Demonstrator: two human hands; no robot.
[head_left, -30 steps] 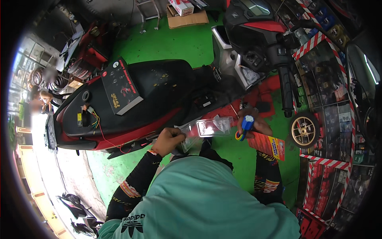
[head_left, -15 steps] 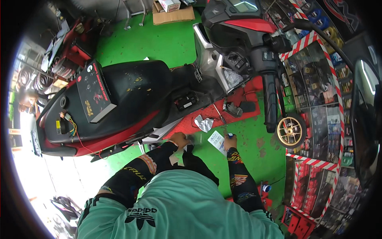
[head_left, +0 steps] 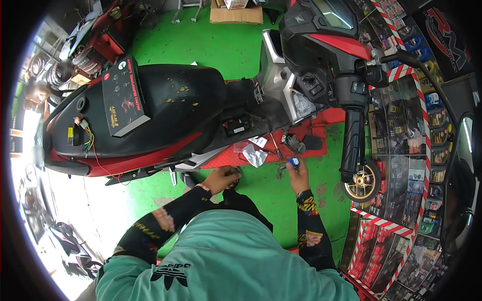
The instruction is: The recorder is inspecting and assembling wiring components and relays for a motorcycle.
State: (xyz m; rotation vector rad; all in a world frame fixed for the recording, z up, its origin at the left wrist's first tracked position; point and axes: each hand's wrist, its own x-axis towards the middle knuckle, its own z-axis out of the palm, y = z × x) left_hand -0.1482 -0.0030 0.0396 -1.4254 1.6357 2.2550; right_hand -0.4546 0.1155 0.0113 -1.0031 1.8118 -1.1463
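My right hand (head_left: pixel 299 179) is closed around a small round blue thing with a white face (head_left: pixel 293 163), too small to name. My left hand (head_left: pixel 221 180) is held in front of my body with its fingers curled together; whether something is in them is hidden. Ahead of both hands stands a red and black scooter (head_left: pixel 165 100), with its battery (head_left: pixel 236 126) exposed in an opening. On the red platform (head_left: pixel 233 156) beside it lie a crumpled silver-white packet (head_left: pixel 254 156), a white card (head_left: pixel 258 142) and a screwdriver-like tool (head_left: pixel 276 147).
On the scooter seat rest a black box (head_left: pixel 125 100), a ring-shaped part (head_left: pixel 81 104) and a small module with coloured wires (head_left: pixel 76 134). The handlebar grip (head_left: pixel 353 140) juts out on the right. Glass shelves with striped edging (head_left: pixel 401 135) line that side; a cardboard box (head_left: pixel 236 15) lies far off.
The white card has gone from beside my right hand and lies on the red platform. Both hands have come up a little, the right still with the blue thing. My view has shifted.
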